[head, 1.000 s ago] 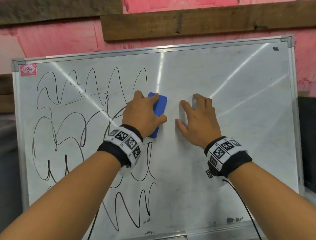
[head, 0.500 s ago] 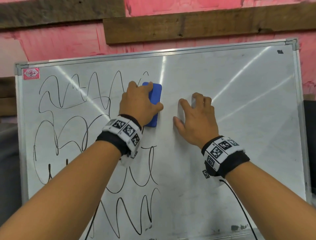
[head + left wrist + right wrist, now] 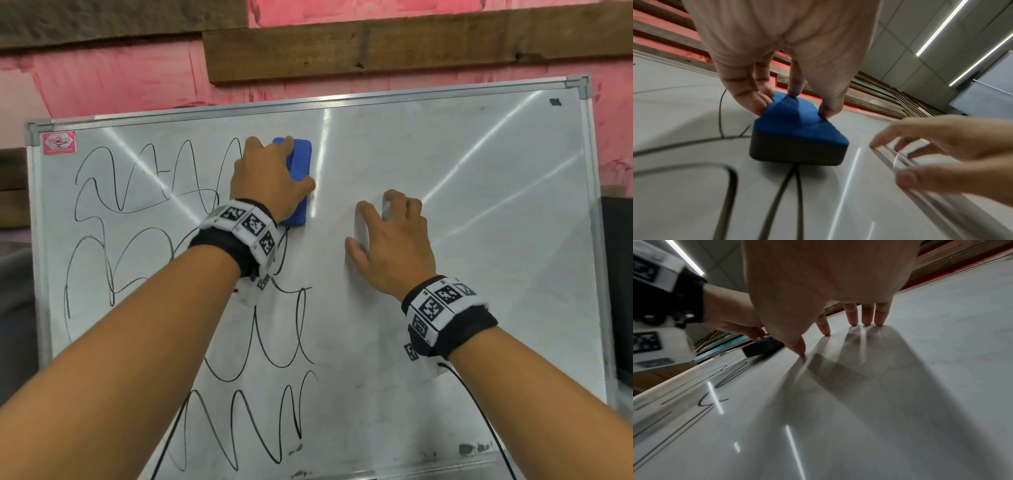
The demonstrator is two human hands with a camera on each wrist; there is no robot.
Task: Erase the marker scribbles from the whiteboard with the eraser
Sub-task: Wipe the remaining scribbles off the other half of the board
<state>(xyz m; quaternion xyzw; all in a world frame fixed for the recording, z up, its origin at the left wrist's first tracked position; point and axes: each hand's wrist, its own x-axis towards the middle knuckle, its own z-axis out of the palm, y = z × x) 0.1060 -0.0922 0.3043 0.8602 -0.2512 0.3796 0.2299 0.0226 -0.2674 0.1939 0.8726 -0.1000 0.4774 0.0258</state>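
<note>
Head view, eraser: we are gripping the blue eraser in our left hand, fingers curled over its back, pressing it flat on the whiteboard near the top edge, at about 11 o'clock from board centre.
Head view, scribbles: the black scribbles are covering the board's left half, from 9 o'clock down to 6 o'clock; the right half is looking mostly wiped.
Head view, bracing hand: our right hand is resting spread on the bare board at about 3 o'clock from the eraser, holding nothing.
Head view, risk: we are judging that the left forearm, crossing wet-looking lines at 7 o'clock, could be smearing ink onto skin and cleaned surface.
Left wrist view, grip: fingertips are pinching the eraser only along its far edge, the dark felt sitting on the board with lines running under it at 6 o'clock.
Left wrist view, risk: with so shallow a pinch, we are thinking a hard stroke could be tilting the felt and leaving streaks, or popping the eraser loose.
Right wrist view, support: straight fingers are touching the board, the eraser sitting at 9 o'clock.
Right wrist view, risk: the board is looking propped, not fixed; if this hand is easing off, we are expecting it to shift under pressure.
</note>
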